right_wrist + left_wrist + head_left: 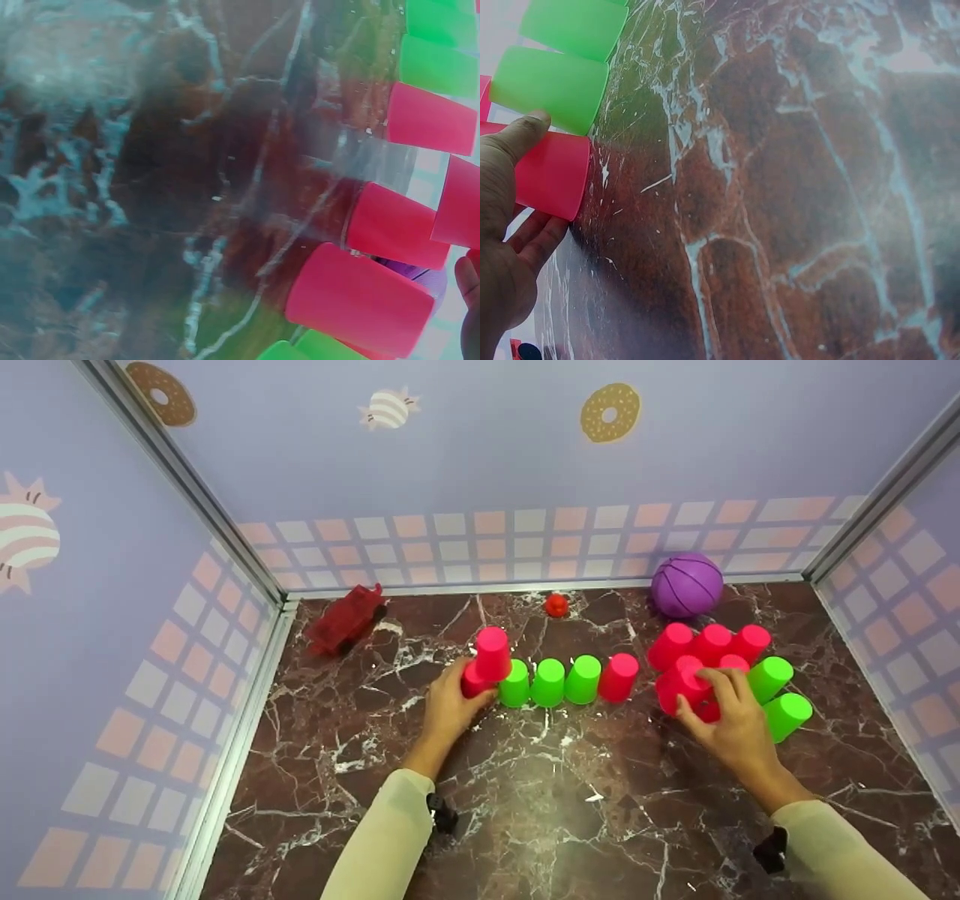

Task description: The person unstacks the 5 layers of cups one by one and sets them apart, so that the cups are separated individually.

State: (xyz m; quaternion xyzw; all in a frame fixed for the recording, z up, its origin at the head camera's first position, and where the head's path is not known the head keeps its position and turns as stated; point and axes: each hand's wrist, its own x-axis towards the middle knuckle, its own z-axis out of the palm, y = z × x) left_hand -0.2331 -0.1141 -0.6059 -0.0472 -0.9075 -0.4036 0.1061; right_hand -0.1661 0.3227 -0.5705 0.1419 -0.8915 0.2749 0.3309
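My left hand (450,706) grips an upside-down pink cup (555,172) at the left end of a row, thumb near the adjoining green cup (515,684). A second pink cup (493,654) sits on top at that end, over the seam between these two. Two more green cups (549,684) and a pink cup (619,678) continue the row to the right. Over at the cluster on the right, my right hand (735,727) holds a pink cup (684,684) between thumb and fingers. In the right wrist view this held cup (461,202) appears above its neighbours.
Several pink cups (712,643) and two green cups (787,716) make up the right cluster. Behind it rests a purple ball (687,585). A small red object (556,605) lies by the back wall, with a dark red toy (346,619) at back left. Panel walls enclose the marble-patterned surface (540,810).
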